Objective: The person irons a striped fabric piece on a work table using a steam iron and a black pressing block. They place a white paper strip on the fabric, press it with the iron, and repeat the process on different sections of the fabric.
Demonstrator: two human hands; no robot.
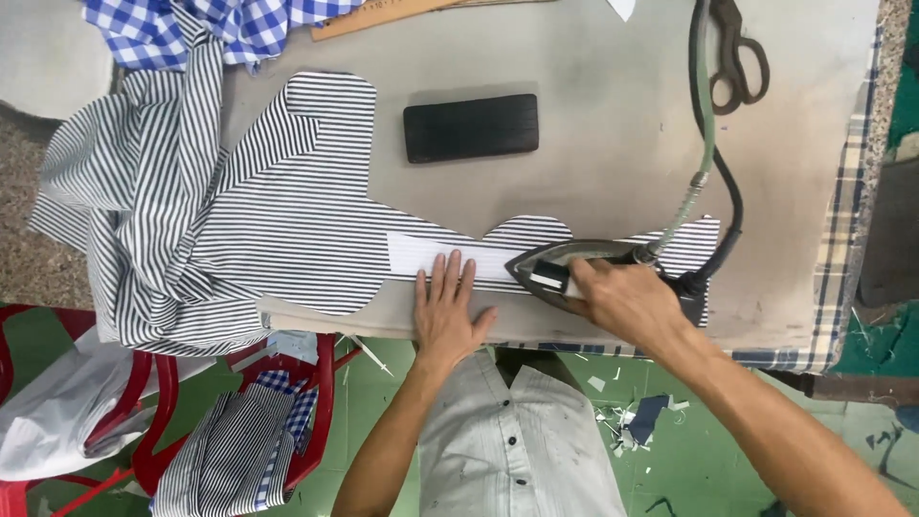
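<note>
A black-and-white striped cut fabric piece (297,220) lies spread on the grey ironing table (593,134). A white strip of interfacing (431,253) runs along its near edge. My left hand (446,308) lies flat, fingers apart, pressing the strip and fabric down. My right hand (627,302) grips the handle of a steam iron (555,268), whose tip points left toward my left hand. The iron's hose and cord (704,144) climb to the far edge.
A black rectangular block (470,127) lies mid-table. Scissors (739,57) rest at the far right. Blue checked cloth (206,27) and a wooden ruler (383,14) lie at the back. Red plastic chairs (153,431) with fabric pieces stand at the left on the green floor.
</note>
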